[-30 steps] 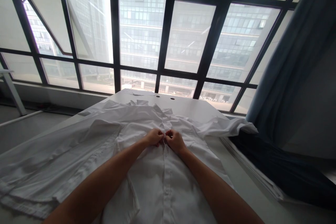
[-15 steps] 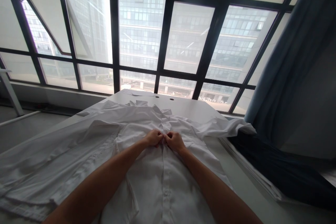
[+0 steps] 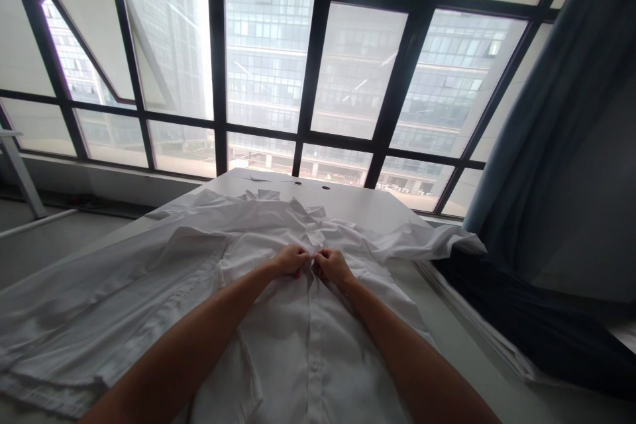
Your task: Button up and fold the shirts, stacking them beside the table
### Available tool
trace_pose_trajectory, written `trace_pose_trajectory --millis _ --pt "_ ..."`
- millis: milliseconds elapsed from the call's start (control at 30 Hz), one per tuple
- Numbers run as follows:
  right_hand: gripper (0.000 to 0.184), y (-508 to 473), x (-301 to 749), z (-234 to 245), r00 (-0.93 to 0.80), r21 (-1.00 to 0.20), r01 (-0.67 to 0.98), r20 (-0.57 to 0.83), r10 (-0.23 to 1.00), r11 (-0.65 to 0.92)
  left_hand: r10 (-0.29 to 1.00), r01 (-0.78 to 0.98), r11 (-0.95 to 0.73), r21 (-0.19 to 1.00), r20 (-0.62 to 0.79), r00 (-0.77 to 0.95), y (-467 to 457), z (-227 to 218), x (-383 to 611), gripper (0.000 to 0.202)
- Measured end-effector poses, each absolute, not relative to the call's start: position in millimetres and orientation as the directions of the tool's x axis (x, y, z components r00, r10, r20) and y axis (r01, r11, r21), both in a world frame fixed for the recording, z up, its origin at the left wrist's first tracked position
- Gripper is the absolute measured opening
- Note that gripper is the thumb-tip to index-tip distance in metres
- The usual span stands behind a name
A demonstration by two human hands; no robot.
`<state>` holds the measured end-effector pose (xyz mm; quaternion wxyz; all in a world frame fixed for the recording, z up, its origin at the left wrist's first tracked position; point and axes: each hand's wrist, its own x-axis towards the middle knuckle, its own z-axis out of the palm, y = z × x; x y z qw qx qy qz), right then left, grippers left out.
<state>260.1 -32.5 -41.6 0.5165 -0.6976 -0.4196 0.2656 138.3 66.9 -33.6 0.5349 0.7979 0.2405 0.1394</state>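
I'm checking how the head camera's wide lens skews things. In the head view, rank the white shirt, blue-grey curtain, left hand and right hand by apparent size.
1. The white shirt
2. The blue-grey curtain
3. The left hand and right hand look alike, so I won't rank them.

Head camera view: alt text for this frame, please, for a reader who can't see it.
The left hand and right hand pinch the front placket of a white button-front shirt spread on a white table, before a dark-framed window and a blue-grey curtain.
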Motion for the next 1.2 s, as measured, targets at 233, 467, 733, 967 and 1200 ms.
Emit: trace_pose_trajectory --millis 233,467,733,967,1200 --pt "0.007 -37.2 261.5 -34.6 0.422 -0.974 0.204 -0.003 0.906 -0.099 0.51 0.244 -0.256 0.936 -0.084 0.856 68.5 -30.8 134.4 0.028" --pt "0.008 -35.2 261.1 -41.2 0.426 -0.933 0.35 0.082 0.901 -0.081 0.492 0.216 -0.242 0.946 -0.072 0.868 65.8 -26.0 129.3 0.034" --pt "0.013 -31.2 257.8 -48.4 0.405 -0.717 0.696 0.368 0.837 -0.022 0.527 0.227 -0.224 0.948 -0.078 0.846 61.2 -23.3 129.6 0.051" --pt "0.013 -32.3 254.3 -46.6 0.423 -0.704 0.709 0.37 0.827 -0.048 0.568 0.19 -0.207 0.96 -0.04 0.822 62.8 -27.8 135.5 0.043" --pt "0.012 -29.7 260.4 -47.3 0.444 -0.764 0.642 0.307 0.842 -0.06 0.616 0.184 -0.168 0.968 -0.043 0.787 60.8 -26.7 133.5 0.028"
